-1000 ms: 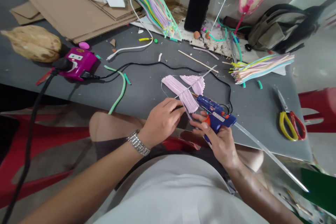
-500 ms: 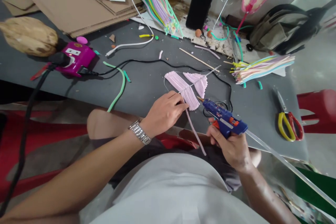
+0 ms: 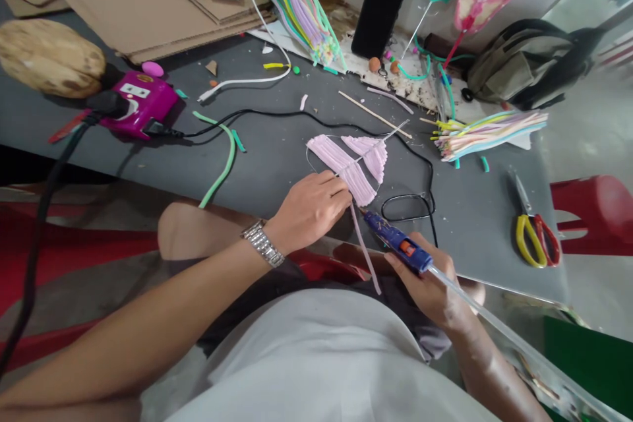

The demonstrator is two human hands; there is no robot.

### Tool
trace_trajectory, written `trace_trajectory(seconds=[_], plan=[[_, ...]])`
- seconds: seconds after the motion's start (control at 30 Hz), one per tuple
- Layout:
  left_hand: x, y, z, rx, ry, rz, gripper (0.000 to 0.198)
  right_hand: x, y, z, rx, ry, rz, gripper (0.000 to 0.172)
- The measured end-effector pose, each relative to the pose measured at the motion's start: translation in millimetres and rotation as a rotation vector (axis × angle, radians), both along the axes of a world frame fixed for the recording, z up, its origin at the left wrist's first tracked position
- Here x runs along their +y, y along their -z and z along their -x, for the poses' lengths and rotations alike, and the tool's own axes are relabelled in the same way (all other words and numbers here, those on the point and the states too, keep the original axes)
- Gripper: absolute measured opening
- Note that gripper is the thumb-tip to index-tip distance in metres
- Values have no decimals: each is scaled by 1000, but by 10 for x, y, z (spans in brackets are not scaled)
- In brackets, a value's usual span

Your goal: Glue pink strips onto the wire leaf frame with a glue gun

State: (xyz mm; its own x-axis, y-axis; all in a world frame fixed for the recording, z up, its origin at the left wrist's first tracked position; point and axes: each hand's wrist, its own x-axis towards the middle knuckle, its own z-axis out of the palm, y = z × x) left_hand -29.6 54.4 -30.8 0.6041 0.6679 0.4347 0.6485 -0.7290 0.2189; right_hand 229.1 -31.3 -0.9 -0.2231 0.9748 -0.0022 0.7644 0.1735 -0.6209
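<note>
My left hand (image 3: 314,204) is closed at the lower edge of a pink ribbed piece (image 3: 341,168), its fingertips pinching a loose pink strip (image 3: 364,247) that hangs over the table edge. A thin wire frame crosses this piece and a smaller pink ribbed piece (image 3: 373,157) beside it. My right hand (image 3: 428,283) is wrapped round a blue glue gun (image 3: 400,241) with a long clear glue stick (image 3: 494,316) in its rear. The gun's nozzle is close to my left fingertips, beside the pink strip.
A black cable (image 3: 297,113) runs from a purple power socket (image 3: 143,105) round the pink pieces. Scissors (image 3: 534,237) lie at the right. Behind are a phone (image 3: 380,3), cardboard (image 3: 143,0), bundled coloured stems (image 3: 291,6), more stems (image 3: 494,133) and a bag (image 3: 514,66).
My right hand has turned the glue gun and brought its nozzle left and down, nearer my left fingertips. My left hand still pinches the pink strip. The view has shifted slightly.
</note>
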Motion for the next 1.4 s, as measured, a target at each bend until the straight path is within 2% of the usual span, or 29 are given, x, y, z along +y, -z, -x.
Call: trace_trajectory(seconds=[0.43, 0.63, 0.93, 1.4], plan=[[20, 23, -10, 7, 4, -39, 17, 29, 13, -7, -34, -86, -82, 14], [23, 23, -17, 1, 2, -44, 18, 37, 60, -16, -56, -119, -76, 2], [26, 31, -23, -25, -5, -70, 20, 52, 58, -2, -107, -119, -121, 10], [22, 49, -38, -6, 9, -70, 20, 2, 80, -38, -85, -152, -104, 9]])
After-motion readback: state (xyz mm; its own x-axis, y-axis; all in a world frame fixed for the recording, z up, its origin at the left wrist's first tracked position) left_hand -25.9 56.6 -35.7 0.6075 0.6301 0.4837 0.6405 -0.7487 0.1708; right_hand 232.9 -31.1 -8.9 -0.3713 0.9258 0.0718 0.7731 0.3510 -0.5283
